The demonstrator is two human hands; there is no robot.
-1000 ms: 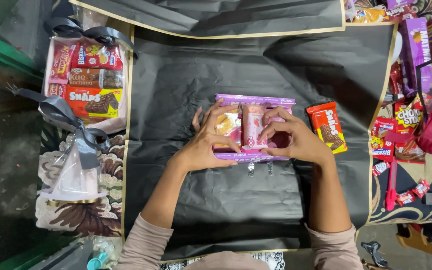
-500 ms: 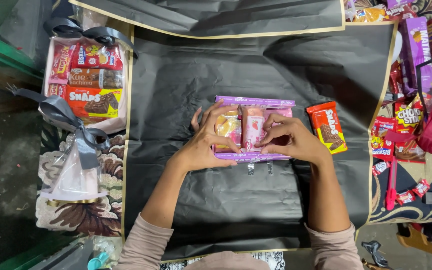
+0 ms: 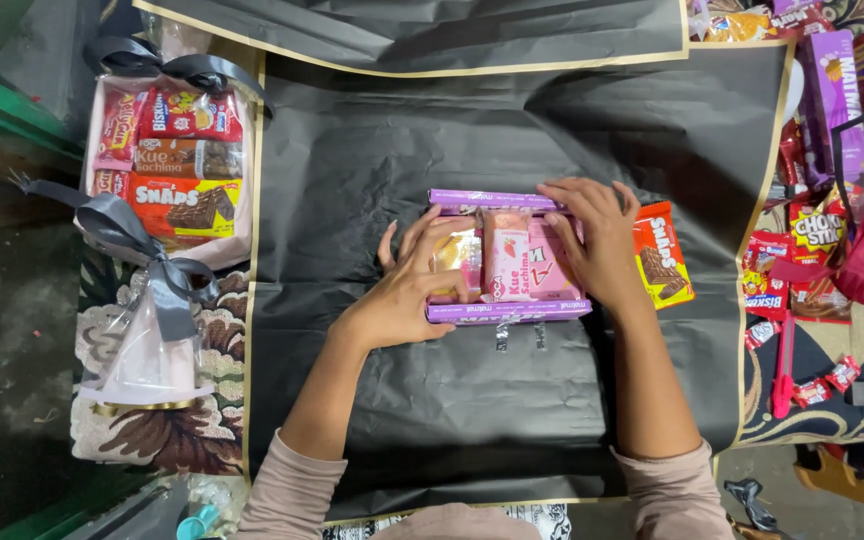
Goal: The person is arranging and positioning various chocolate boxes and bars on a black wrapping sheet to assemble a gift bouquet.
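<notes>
Both hands, left hand and right hand, lie flat on the pink snack bundle; an orange packet touches it, on black paper.

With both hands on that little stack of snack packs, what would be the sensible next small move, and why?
Probably reach the right hand over to the orange snack pack and draw it against the bundle. That pack lies just beside the right hand, apart from the bundle, while the left hand already presses on the pink packs between the two purple bars, steadying them on the black wrapping paper.
</notes>
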